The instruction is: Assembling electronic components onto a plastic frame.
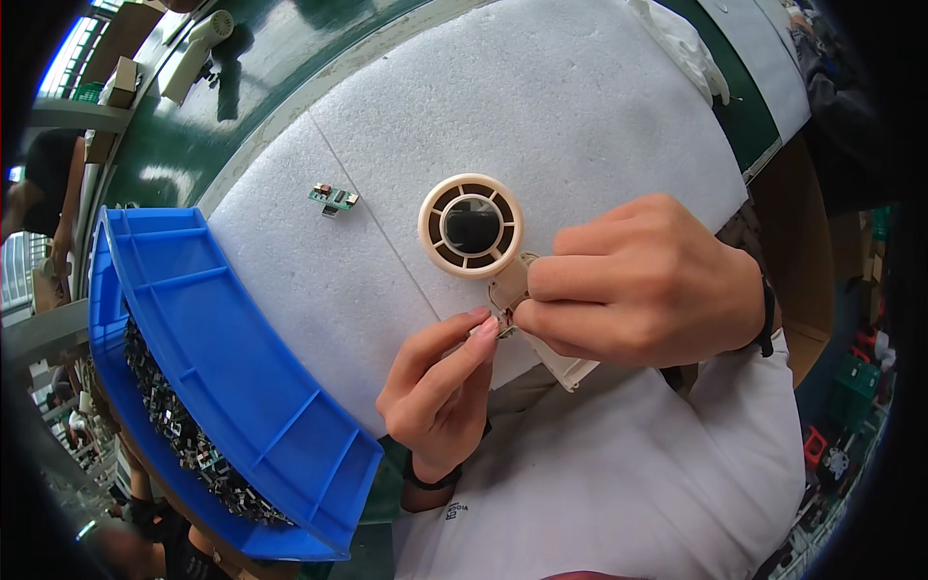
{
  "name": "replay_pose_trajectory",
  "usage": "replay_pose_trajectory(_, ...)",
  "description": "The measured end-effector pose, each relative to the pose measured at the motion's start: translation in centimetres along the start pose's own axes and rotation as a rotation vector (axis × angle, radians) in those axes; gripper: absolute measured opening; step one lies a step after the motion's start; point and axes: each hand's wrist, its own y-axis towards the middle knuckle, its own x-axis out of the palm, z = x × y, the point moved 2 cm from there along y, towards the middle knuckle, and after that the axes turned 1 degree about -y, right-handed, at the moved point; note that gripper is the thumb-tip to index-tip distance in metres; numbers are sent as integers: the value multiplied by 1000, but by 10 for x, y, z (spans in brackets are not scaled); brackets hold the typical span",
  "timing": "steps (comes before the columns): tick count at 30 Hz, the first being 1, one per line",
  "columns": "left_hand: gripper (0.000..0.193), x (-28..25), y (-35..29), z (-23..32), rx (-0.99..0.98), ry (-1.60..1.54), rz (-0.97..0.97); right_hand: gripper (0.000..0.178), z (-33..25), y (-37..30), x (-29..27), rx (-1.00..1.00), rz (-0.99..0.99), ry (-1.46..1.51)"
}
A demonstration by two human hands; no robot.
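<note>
A cream handheld fan [428, 240] lies on the white foam sheet with its round, dark-centred head away from me. Its handle [568, 371] points toward my body, and the part near the head looks opened up. My right hand [643, 285] is closed over the handle, with fingertips pinched at the opening; what they grip is hidden. From the left, my left hand [440, 382] pinches a small circuit board [505, 331] beside the handle, mostly covered by the fingertips. Another green circuit board [333, 199] rests alone on the foam, left of the fan head.
A blue plastic bin [242, 338] full of small dark electronic parts [193, 440] stands at the left. The foam sheet [541, 106] covers the green table [280, 58]. Another cream fan [196, 56] lies at the far left, and a white plastic bag [681, 48] at the far right.
</note>
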Motion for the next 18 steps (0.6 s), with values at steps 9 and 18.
replay_pose_trajectory(9, 34, 0, -1, 2, 63, 76, -2, 16, 2, 2, -2, -14, 1, -18)
replay_pose_trajectory(18, 35, 3, -3, 1, 69, 83, -20, 17, 6, -3, 1, -17, 14, 37)
